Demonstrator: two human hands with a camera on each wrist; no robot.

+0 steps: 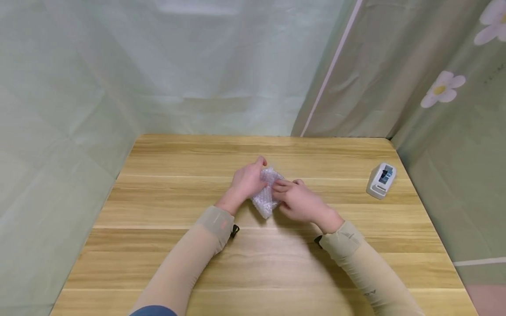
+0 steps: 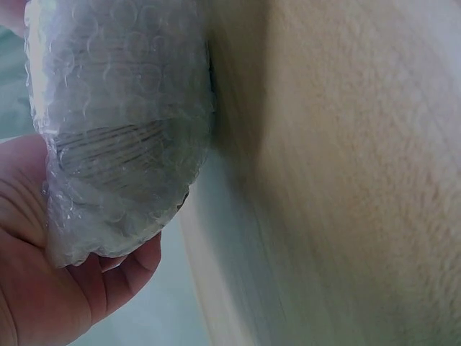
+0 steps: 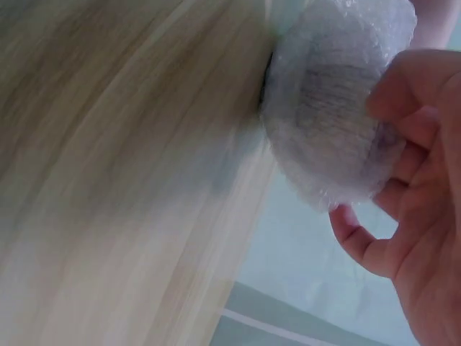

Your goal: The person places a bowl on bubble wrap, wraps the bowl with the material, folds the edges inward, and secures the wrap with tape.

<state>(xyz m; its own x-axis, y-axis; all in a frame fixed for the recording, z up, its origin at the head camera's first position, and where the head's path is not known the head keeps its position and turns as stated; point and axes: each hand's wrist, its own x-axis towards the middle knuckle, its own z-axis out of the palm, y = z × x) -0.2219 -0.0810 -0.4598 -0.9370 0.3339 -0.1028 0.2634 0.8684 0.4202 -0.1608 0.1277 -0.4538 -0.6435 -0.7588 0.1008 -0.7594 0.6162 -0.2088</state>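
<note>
A bundle in clear bubble wrap (image 1: 265, 202) is between my two hands near the middle of the table. Through the plastic, fine ridged lines show in the left wrist view, but what lies inside cannot be made out. My left hand (image 1: 247, 180) grips the bundle's left side, its fingers curling around the end of the wrapped bundle (image 2: 122, 144). On the other side, my right hand (image 1: 300, 201) holds the wrap with bent fingers. The right wrist view shows the fingertips (image 3: 389, 97) pressing against the wrapped side.
A small white tape dispenser (image 1: 381, 181) with a dark blue part on top stands at the right of the wooden table (image 1: 178, 254). Pale green curtains (image 1: 213, 66) hang behind and beside the table. Black wrist mounts (image 1: 235, 231) sit at the sleeve cuffs.
</note>
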